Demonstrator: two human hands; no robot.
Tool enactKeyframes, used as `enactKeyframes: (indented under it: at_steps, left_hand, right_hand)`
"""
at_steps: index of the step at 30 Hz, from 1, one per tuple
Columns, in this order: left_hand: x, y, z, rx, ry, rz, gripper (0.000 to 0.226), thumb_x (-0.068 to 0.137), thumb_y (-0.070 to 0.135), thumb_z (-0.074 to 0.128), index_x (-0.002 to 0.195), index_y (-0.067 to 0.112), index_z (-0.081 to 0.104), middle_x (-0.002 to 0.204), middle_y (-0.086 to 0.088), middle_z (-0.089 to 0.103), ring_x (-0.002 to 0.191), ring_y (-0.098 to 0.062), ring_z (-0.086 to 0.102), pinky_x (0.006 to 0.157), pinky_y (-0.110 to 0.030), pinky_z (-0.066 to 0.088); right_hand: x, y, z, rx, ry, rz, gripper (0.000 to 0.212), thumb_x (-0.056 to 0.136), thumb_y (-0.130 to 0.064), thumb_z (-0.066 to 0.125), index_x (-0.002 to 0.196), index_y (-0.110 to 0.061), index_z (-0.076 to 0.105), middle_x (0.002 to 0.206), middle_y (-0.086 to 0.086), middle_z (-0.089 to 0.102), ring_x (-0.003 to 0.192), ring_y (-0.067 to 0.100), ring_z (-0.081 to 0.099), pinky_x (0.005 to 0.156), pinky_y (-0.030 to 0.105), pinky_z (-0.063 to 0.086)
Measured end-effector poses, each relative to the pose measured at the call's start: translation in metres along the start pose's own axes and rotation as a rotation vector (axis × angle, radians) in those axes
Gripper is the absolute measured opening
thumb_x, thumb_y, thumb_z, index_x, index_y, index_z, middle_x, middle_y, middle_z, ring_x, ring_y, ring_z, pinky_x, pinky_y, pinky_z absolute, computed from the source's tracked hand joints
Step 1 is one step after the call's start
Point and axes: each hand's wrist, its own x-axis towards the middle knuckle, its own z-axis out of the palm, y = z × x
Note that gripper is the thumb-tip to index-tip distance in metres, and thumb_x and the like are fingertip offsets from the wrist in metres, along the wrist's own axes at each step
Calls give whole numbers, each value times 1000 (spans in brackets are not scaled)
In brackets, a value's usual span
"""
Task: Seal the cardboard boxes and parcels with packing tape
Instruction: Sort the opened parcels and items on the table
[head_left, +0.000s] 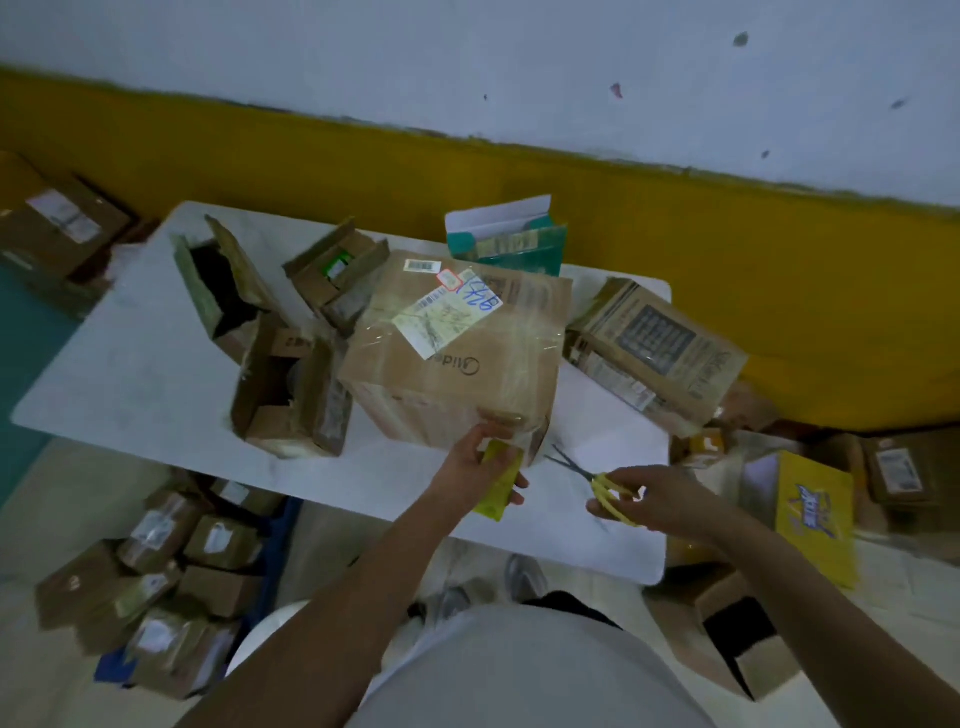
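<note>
Brown cardboard box, yellow tape roll, yellow-handled scissors, white table

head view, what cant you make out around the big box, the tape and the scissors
Yellow tape roll: head view, the left hand grips and covers much of it; tape left unknown.
Scissors: head view, the right hand hides the handles; blades blurred.
Label on the big box: head view, print too small and blurred.
Underside of the big box: head view, hidden by the box itself.
</note>
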Motion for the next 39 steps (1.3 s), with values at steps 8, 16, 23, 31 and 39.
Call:
enactKeyframes:
  at_steps: [8,16,23,31,39]
  left_hand:
    - [-11,-16,-2,-33,-54,-6,25,101,16,54,123,7,44,78,-27,68,59,-32,65,62,-38,55]
    - [-4,-13,-2,34,-34,-49,10,101,11,52,107,4,48,76,-25,67,57,-32,67,57,-36,57]
    - [-6,-30,-17,-57,67,-163,5,100,0,50,102,3,46,84,-32,55,46,-28,61,44,-30,52]
    - [2,-28,-19,-175,150,-186,9,97,0,57,101,2,50,81,-29,64,52,-32,67,48,-33,55]
    - [3,-17,-18,-183,128,-126,10,96,0,58,105,3,54,83,-29,68,63,-36,69,57,-37,58]
  right_hand:
    - [22,-54,-26,-203,-219,-26,71,65,-85,60,77,-16,63,74,3,53,70,10,56,63,21,54]
    - [36,-67,-19,-301,-97,-221,20,85,-47,72,68,-36,74,57,-6,66,47,4,49,47,14,37]
    - [46,32,26,-408,50,-71,19,98,-25,57,85,-22,70,86,0,67,77,12,58,65,22,36]
    - [89,75,67,-381,87,174,14,88,-8,58,75,-4,62,86,13,69,85,28,66,67,30,47]
    - [56,-30,37,-125,939,-349,32,103,-27,45,128,-15,60,125,2,61,102,21,61,79,26,47]
